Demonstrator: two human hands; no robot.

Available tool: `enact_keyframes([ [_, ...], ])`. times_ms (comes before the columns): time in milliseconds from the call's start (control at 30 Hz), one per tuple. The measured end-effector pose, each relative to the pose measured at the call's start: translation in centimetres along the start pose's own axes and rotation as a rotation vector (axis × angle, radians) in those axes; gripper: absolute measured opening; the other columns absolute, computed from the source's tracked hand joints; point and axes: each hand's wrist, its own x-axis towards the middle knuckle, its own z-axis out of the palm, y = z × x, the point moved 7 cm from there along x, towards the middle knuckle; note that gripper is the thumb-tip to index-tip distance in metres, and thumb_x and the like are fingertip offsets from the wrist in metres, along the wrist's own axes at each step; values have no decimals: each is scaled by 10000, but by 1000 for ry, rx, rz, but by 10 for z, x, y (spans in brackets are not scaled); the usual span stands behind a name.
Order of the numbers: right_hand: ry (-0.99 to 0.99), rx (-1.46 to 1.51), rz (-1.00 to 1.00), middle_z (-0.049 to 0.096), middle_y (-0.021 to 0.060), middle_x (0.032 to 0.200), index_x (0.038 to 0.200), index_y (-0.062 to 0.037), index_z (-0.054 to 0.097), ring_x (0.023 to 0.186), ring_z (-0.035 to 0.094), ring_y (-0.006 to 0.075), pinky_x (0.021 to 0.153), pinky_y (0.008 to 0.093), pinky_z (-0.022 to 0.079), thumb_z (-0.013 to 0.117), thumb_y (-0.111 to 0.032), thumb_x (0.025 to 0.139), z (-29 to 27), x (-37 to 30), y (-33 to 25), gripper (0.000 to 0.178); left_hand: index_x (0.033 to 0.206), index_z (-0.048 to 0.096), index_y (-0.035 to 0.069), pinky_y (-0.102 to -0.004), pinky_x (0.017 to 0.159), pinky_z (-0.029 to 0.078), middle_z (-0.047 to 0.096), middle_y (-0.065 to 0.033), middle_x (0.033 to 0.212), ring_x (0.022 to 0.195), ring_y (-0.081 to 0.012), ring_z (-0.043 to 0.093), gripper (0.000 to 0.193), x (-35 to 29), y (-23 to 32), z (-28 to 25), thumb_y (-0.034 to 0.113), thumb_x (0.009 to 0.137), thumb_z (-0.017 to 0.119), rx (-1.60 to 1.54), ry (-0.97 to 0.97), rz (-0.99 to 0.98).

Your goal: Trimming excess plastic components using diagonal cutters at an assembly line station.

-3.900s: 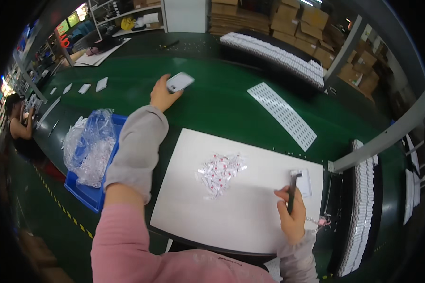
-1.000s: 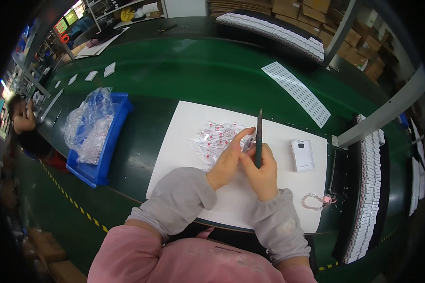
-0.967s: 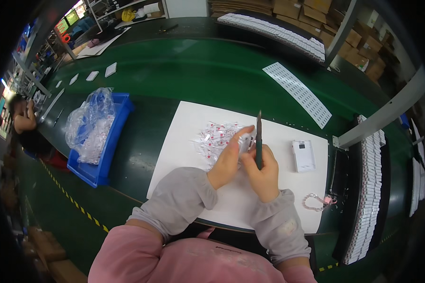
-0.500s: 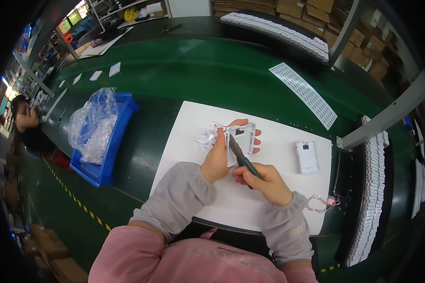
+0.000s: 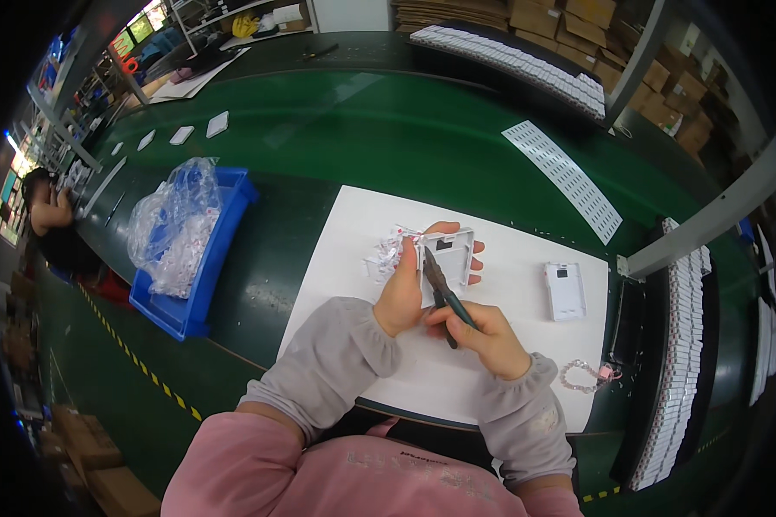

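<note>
flat white rectangular casing [image 5: 453,255], open side up, tilted, small

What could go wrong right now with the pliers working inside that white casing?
The pliers in the right hand point at the white casing, close to the left hand gripping it; a slip might nick a finger. The casing is held off the white mat by one hand only, so prying could twist it loose. The pile of small packets lies directly beside it and might get scattered.
</note>
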Motion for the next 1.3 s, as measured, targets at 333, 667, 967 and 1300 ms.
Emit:
enact_keyframes([
  [333,101,-502,-249,611,21,814,936,40,618,702,539,139,635,274,436,535,-199,946,-4,-2,-20,253,1324,343,76,-452,898,485,474,-263,1262,1047,-317,557,660,1,-2,0,572,953,115,26,-53,-18],
  [667,-28,601,-17,569,105,800,862,29,577,663,554,181,604,274,433,451,-321,974,27,6,18,388,1336,347,93,-374,861,489,531,-179,1204,998,-235,561,670,-5,3,4,589,949,119,19,102,-33],
  [967,37,116,-5,587,43,796,929,20,614,706,551,116,637,246,445,486,-276,968,8,-1,7,325,1382,316,81,-389,913,469,505,-190,1257,1068,-257,542,573,-2,2,-5,476,989,179,-59,43,-69],
  [1300,77,1,-14,615,54,904,977,26,630,770,568,115,694,239,451,526,-312,949,-4,-4,4,355,1375,282,47,-416,975,441,452,-231,1302,1116,-292,523,537,-1,0,8,424,995,240,-192,-101,-61],
])
